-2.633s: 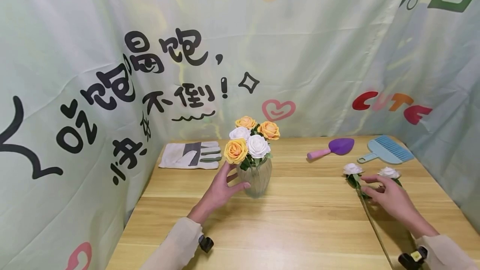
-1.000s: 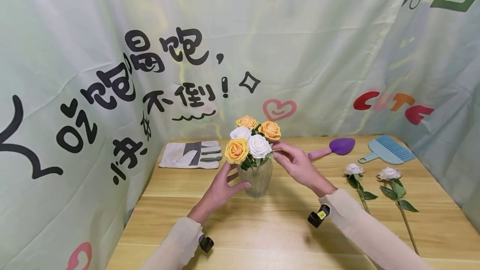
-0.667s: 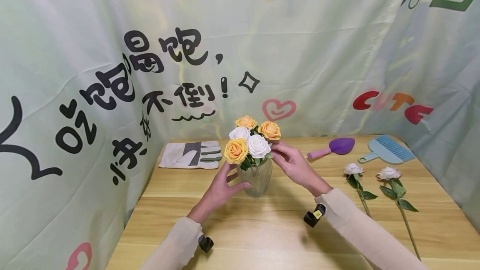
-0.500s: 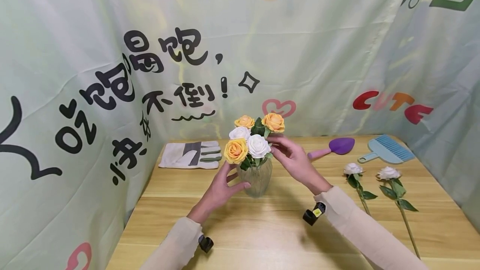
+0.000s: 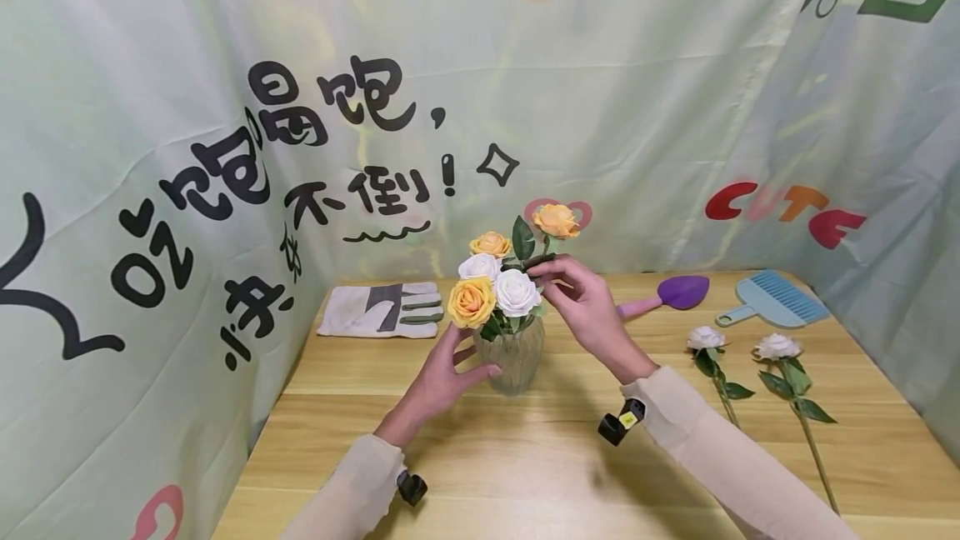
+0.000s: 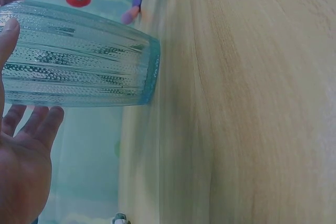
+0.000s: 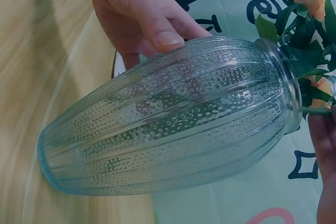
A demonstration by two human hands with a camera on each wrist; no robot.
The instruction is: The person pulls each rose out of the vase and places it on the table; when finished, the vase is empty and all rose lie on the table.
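A ribbed clear glass vase [image 5: 516, 365] stands upright on the wooden table, filling much of both wrist views. My left hand [image 5: 438, 380] grips its left side, thumb in front and fingers round behind. With my right hand [image 5: 592, 315], above the vase's right rim, I pinch the stem of an orange rose [image 5: 557, 221]. That bloom sits higher than the rest, its leaves spread over my fingertips. Still low in the vase are another orange rose [image 5: 491, 244], a yellow-orange rose [image 5: 472, 302] and two white roses [image 5: 517, 292]. My right fingertips are partly hidden behind the flowers.
Two long-stemmed white roses [image 5: 778, 347] lie on the right of the table [image 5: 525, 473]. Behind them are a purple trowel [image 5: 684, 293] and a light-blue dustpan-like tool [image 5: 780, 298] with a ridged edge. A white-and-grey glove [image 5: 375, 311] lies back left, before a printed curtain [image 5: 637, 107].
My right hand left the white roses on the right, came to the vase and took hold of an orange rose, which has risen up and rightward. My left hand stayed on the vase.
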